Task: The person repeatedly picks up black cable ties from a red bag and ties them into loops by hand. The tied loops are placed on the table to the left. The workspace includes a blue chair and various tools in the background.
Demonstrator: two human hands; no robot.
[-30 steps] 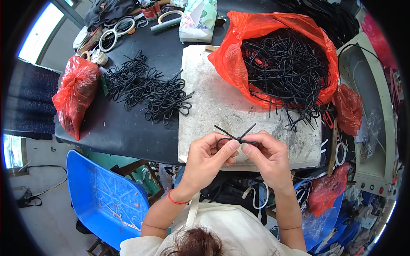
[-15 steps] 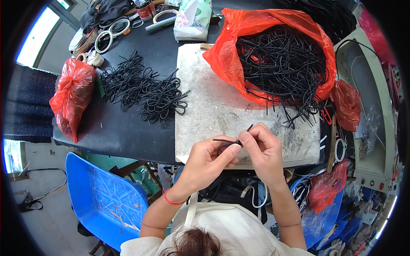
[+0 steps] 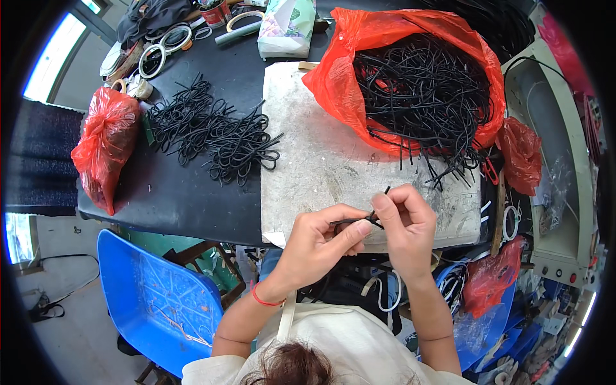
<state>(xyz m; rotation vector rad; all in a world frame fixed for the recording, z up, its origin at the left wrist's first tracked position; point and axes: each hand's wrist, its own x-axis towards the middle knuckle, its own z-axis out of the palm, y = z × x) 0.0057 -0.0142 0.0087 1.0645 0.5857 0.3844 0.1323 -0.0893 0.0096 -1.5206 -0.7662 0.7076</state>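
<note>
A thin black cord [image 3: 346,221] is held over the front part of a stained whitish board [image 3: 308,173]. My left hand [image 3: 321,244] pinches it between thumb and fingers, with a bend of cord showing between them. Just to the right, my right hand [image 3: 410,231] is closed on the same cord, thumb against the fingers, and a short end sticks up beside the thumb. Part of the cord is hidden by my fingers. Left of the board lies a pile of looped black cords [image 3: 215,131]. Behind my hands, an open red plastic bag [image 3: 340,80] overflows with loose black cords [image 3: 423,90].
A tied red bag [image 3: 106,151] sits at the table's left edge. Tape rolls [image 3: 153,61] and a tissue pack [image 3: 287,29] stand at the back. A blue plastic chair [image 3: 154,295] is at lower left, a grey-green metal cabinet [image 3: 558,212] at right.
Both hands have shifted slightly right with the cord. My right hand has drawn a little away from the left, and more cord shows between them.
</note>
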